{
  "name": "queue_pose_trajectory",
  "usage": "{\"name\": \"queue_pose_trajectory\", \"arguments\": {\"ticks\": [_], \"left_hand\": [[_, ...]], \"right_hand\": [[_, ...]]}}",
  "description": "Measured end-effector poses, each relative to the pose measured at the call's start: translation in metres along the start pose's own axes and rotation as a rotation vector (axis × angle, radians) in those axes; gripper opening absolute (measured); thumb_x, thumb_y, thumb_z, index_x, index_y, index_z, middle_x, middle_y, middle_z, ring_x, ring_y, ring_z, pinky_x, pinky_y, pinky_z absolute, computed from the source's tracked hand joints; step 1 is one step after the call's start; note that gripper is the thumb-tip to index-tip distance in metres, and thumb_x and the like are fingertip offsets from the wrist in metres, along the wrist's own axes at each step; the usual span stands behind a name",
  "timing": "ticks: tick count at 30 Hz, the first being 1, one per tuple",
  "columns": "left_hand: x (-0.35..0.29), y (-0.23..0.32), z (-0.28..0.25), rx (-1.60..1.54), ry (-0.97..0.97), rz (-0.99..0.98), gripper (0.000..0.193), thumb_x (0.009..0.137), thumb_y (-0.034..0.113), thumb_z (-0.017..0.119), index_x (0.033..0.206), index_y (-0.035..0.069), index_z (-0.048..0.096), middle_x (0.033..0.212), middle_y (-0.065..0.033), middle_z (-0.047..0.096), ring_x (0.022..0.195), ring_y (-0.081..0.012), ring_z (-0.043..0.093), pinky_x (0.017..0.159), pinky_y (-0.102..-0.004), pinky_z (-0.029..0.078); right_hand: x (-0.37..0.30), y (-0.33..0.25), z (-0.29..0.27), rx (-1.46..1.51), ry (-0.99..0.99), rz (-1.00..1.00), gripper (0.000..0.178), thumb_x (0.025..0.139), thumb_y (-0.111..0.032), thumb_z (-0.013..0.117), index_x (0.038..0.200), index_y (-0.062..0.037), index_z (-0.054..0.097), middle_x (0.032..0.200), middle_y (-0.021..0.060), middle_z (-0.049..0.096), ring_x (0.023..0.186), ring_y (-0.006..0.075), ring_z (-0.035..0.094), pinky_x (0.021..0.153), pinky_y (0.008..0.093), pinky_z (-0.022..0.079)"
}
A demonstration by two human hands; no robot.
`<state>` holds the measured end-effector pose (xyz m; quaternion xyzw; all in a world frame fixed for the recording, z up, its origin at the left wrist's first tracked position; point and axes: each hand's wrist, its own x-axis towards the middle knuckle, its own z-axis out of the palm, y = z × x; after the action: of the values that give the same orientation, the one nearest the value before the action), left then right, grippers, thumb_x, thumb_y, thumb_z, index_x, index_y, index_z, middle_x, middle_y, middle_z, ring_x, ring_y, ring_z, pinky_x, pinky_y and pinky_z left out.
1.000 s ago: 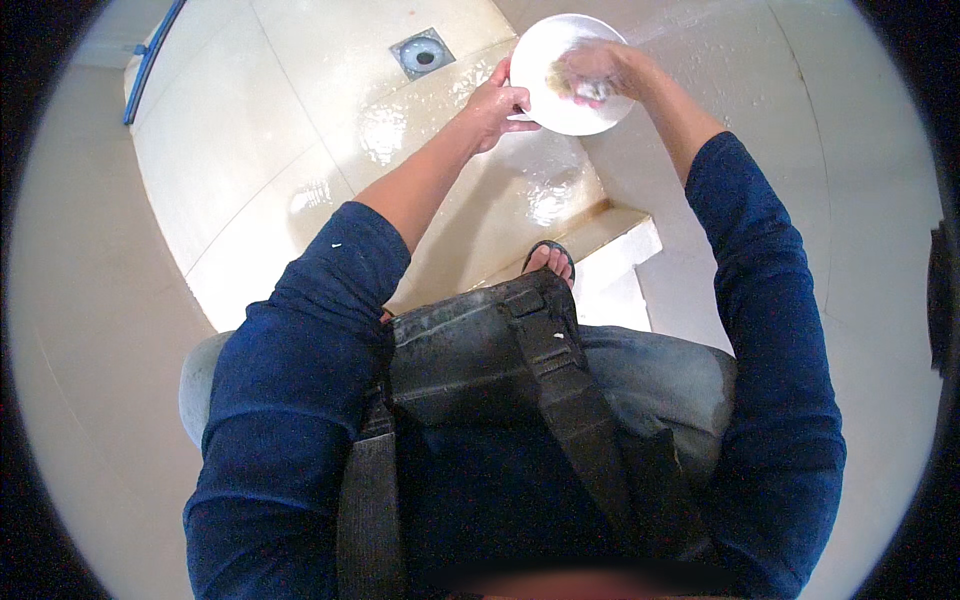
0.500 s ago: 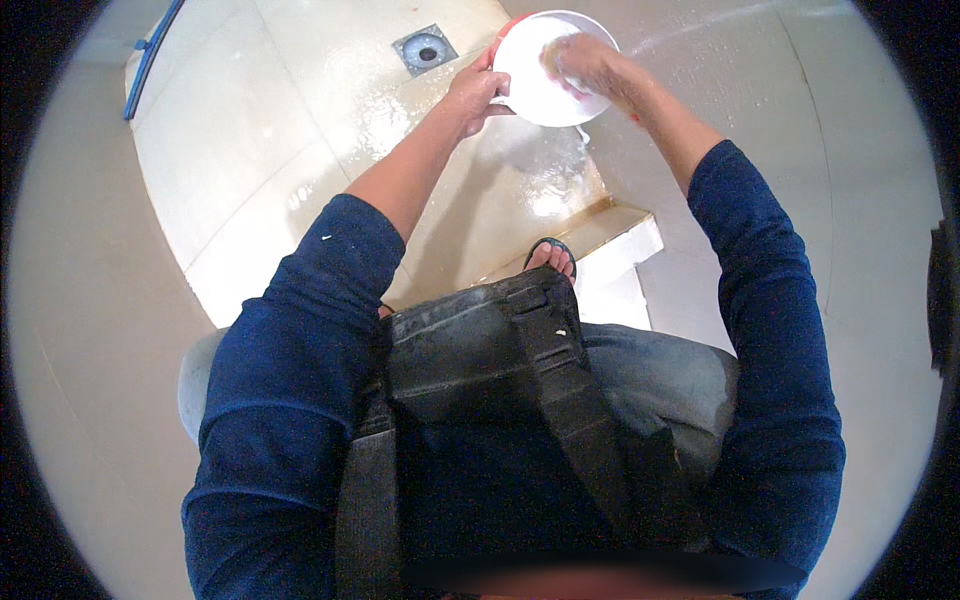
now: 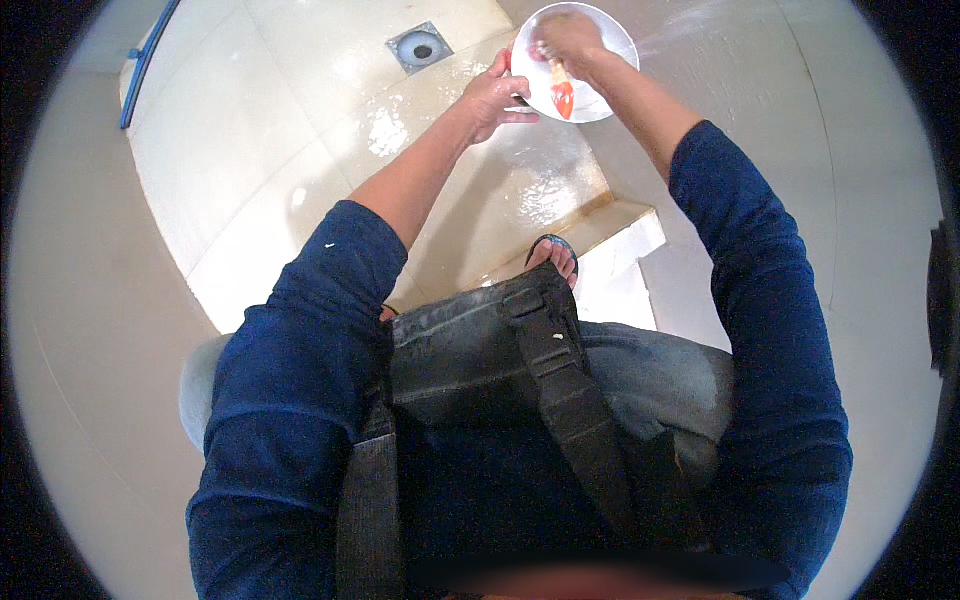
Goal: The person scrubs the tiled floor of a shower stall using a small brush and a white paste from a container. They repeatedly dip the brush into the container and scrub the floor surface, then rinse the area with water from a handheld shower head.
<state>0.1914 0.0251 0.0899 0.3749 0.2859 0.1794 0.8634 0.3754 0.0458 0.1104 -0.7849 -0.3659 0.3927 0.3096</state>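
Note:
A round white bowl (image 3: 598,106) is tilted toward me at the top of the view. My left hand (image 3: 492,98) grips its left rim, thumb on the inside edge and fingers on the outer side. Inside the bowl is my right hand (image 3: 568,42), blurred by motion, its fingers curled against the inner surface. From beneath it a pale, stick-like tool with an orange-red end (image 3: 563,100) points back toward me. Its working end is hidden by the hand, so its exact kind cannot be told.
Wet, light tiles (image 3: 390,130) with shiny water patches lie below the bowl. A square floor drain (image 3: 420,48) is beyond my left hand. A low ledge (image 3: 610,230) meets the wall near my sandalled foot (image 3: 553,256). A blue-edged squeegee-like bar (image 3: 148,65) leans far left.
The bowl has shifted slightly right and away, and its red outer side is now out of sight. My right hand has moved up inside it, exposing the orange-red end of the tool.

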Motion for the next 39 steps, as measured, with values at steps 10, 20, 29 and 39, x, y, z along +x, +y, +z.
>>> {"name": "queue_pose_trajectory", "arguments": {"ticks": [10,20,29,39], "left_hand": [[-0.024,0.023,0.001,0.206,0.129,0.016,0.085,0.071,0.002,0.061,0.150,0.018,0.033,0.109,-0.0070,0.058,0.094,-0.0210,0.060,0.080,-0.0429,0.060],[-0.005,0.001,-0.010,-0.042,0.188,-0.117,0.063,0.074,0.020,0.060,0.128,-0.003,0.040,0.122,-0.0255,0.047,0.107,-0.0435,0.058,0.092,-0.0497,0.056],[0.005,-0.014,-0.057,-0.079,0.298,-0.270,0.062,0.076,0.028,0.063,0.127,0.001,0.040,0.116,-0.0236,0.047,0.102,-0.0395,0.062,0.076,-0.0505,0.063],[0.035,-0.028,0.019,0.976,0.510,0.120,0.078,0.085,0.053,0.063,0.141,0.004,0.042,0.129,-0.0279,0.053,0.116,-0.0387,0.058,0.088,-0.0460,0.052]], "right_hand": [[-0.052,0.026,-0.031,-1.304,-0.433,-0.462,0.029,0.083,-0.016,0.061,0.109,-0.0035,0.065,0.094,0.0178,0.070,0.090,0.0339,0.067,0.081,0.0427,0.053],[-0.061,-0.026,-0.015,-0.356,-0.488,-0.248,0.039,0.081,-0.030,0.064,0.110,-0.0050,0.067,0.093,0.0164,0.071,0.080,0.0322,0.067,0.077,0.0417,0.054],[-0.090,0.035,-0.053,-0.937,-0.406,-0.542,0.046,0.076,-0.030,0.079,0.113,-0.0060,0.066,0.089,0.0152,0.071,0.083,0.0313,0.068,0.074,0.0419,0.053],[-0.061,0.078,-0.062,0.518,-0.432,0.248,0.036,0.094,-0.041,0.061,0.089,-0.0051,0.058,0.062,0.0017,0.058,0.041,0.0084,0.049,0.034,0.0214,0.038]]}}
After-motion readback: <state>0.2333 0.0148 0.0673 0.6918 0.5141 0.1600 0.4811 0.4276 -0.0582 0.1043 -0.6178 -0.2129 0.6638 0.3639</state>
